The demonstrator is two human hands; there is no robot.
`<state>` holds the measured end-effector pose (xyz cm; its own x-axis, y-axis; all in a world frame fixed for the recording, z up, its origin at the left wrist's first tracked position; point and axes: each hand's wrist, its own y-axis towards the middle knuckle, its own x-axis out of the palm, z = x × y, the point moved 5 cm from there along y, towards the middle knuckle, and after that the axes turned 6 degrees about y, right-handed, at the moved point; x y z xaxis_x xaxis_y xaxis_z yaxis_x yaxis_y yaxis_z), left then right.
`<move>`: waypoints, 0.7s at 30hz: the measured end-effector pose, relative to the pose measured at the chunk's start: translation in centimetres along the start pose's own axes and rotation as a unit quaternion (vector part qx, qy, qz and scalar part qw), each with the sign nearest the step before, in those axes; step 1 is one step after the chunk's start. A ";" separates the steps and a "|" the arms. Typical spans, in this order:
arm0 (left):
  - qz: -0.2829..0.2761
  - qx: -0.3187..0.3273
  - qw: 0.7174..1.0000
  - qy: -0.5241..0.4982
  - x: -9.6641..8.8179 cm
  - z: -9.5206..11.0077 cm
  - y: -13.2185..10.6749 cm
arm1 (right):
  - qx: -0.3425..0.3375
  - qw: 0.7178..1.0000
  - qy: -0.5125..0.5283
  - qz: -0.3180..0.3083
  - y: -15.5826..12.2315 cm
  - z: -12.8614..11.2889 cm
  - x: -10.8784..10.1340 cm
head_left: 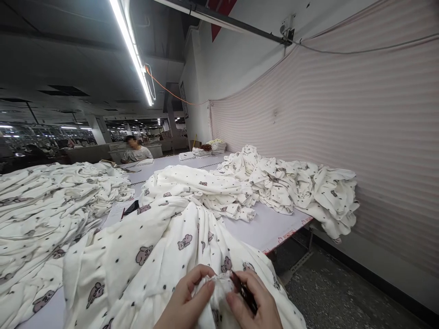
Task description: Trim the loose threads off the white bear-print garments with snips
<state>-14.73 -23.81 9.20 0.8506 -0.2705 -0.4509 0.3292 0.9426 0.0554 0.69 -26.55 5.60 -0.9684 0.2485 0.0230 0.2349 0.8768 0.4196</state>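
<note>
A white garment (161, 256) printed with grey-brown bears and small dark dots drapes over the near table edge towards me. My left hand (192, 292) pinches its gathered edge between thumb and fingers. Close on the right, my right hand (255, 297) is closed around dark thread snips (247, 292), their tip pointing up at the gathered edge. The right thumb also lies against the cloth. Folds of fabric hide the garment's lower part.
A large heap of the same printed cloth (51, 205) covers the left side. More garments (288, 183) pile up at the right, hanging over the table edge (288, 235). Folded stacks (202, 151) stand at the back. A person (137, 151) is at the far end. Striped sheeting (325, 114) lines the wall.
</note>
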 end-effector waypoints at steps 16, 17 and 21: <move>0.011 -0.002 0.998 0.058 0.5 -1.0 -0.3 | 0.108 0.987 0.060 -0.105 0.3 1.7 0.4; 0.010 0.004 0.998 0.062 0.5 -0.8 -0.3 | 0.125 0.984 0.078 -0.105 0.2 2.1 0.4; -0.008 0.035 0.998 0.058 1.3 0.0 -0.1 | 0.144 0.980 0.133 -0.042 -0.2 2.8 0.7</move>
<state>-13.64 -24.22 8.61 0.7940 -0.2565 -0.5512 0.3729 0.9216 0.1082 0.21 -25.41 3.03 -0.9639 0.0870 0.2515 0.1295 0.9789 0.1579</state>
